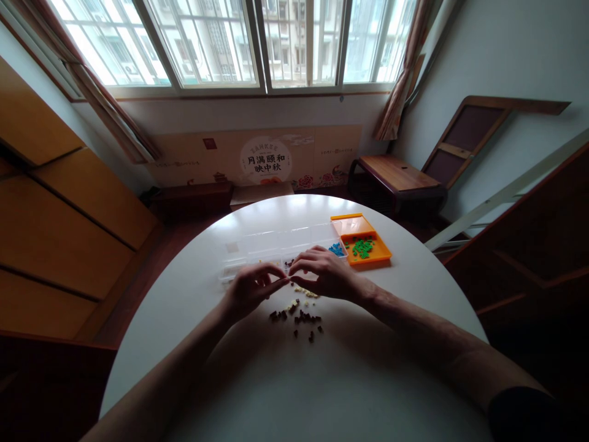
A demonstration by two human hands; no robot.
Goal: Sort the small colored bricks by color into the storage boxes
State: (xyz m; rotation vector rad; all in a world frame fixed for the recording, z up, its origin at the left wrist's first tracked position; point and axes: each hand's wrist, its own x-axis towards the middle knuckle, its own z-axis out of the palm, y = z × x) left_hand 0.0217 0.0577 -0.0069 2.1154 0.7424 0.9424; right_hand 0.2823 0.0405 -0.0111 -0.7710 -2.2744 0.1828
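Above the near edge of a transparent plastic compartment box (267, 245), my left hand (253, 285) and my right hand (324, 273) meet, thumbs and forefingers pinched together tip to tip. Whatever is between the fingertips is too small to make out. Just below them on the table lie pale yellow small pieces (307, 293) and loose dark brown small building bricks (307, 317). Some brown pieces (289, 263) show in a box compartment between the hands. Blue pieces (336, 249) fill part of the compartment beyond my right hand. The hands partly hide the box's front compartments.
An orange tray (384, 253) holding green pieces (362, 248) sits right of the box, its lid part folded back. All this stands on a round white table (294, 380). Past the table are a wooden chair (400, 172) at right and windows behind.
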